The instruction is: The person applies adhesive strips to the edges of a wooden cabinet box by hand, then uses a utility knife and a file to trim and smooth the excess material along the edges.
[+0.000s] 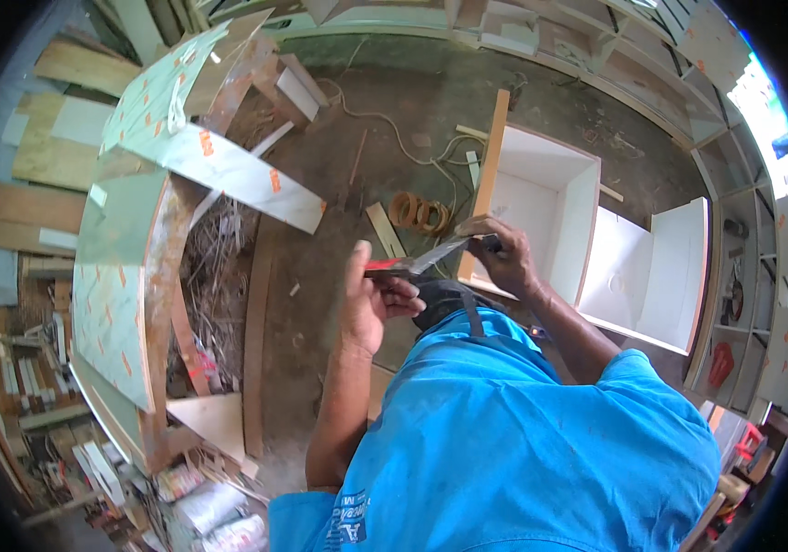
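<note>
In front of my body, my left hand point(377, 299) is raised with the thumb up and the fingers curled round a dark object with a red part point(383, 265). Its exact kind is too small to make out. A thin greyish strip point(438, 255) slants between the two hands. My right hand point(504, 253) is closed, its fingers pinching the strip's upper end, with something dark against the palm. Just beyond the right hand stands a cabinet box point(541, 198) with white inner faces and a brown wooden edge.
A second white panelled box point(656, 267) stands right of the cabinet. Rolls of brown edging point(420, 213) and a cable point(389, 124) lie on the floor ahead. At left, a workbench point(109, 294) and a long patterned board point(228, 166) border a heap of shavings point(219, 267).
</note>
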Tool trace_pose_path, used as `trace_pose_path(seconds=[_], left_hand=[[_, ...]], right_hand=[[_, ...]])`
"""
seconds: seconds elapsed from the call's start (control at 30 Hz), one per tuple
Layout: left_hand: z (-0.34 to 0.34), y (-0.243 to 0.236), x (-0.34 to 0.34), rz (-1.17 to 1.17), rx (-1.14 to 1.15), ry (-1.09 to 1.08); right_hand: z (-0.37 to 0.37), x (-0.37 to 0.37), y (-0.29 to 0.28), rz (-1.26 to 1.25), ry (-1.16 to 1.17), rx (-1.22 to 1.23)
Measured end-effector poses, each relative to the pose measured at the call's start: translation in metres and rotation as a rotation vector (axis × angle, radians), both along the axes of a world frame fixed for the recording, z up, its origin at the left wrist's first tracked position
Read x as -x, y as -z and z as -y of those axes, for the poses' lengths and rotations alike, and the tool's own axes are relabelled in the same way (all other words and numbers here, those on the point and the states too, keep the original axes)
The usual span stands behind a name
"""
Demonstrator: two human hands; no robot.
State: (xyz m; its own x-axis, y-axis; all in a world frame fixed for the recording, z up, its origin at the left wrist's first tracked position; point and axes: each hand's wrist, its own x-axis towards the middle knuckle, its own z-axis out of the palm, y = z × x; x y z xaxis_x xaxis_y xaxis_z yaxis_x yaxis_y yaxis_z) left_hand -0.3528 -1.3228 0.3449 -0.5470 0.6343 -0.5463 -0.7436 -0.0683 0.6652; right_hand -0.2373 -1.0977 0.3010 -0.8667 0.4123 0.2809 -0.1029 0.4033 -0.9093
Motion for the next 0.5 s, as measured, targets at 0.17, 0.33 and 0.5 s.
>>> trace_pose_path(seconds=[0.17, 0.33, 0.5], left_hand=[[-0.001, 0.012, 0.125, -0.623, 0.600, 0.172], [-0.046, -0.001, 0.222, -1.295, 0.641, 0.056], [-0.112, -0.016, 0.282, -1.807, 0.462, 0.364]], right_hand=[[0.005, 0.098, 0.009, -0.085, 0.103, 0.234], [-0.018, 0.187, 0.022, 0.179, 0.198, 0.636], [-0.038, 0.231, 0.020, 0.071, 0.328, 0.668]])
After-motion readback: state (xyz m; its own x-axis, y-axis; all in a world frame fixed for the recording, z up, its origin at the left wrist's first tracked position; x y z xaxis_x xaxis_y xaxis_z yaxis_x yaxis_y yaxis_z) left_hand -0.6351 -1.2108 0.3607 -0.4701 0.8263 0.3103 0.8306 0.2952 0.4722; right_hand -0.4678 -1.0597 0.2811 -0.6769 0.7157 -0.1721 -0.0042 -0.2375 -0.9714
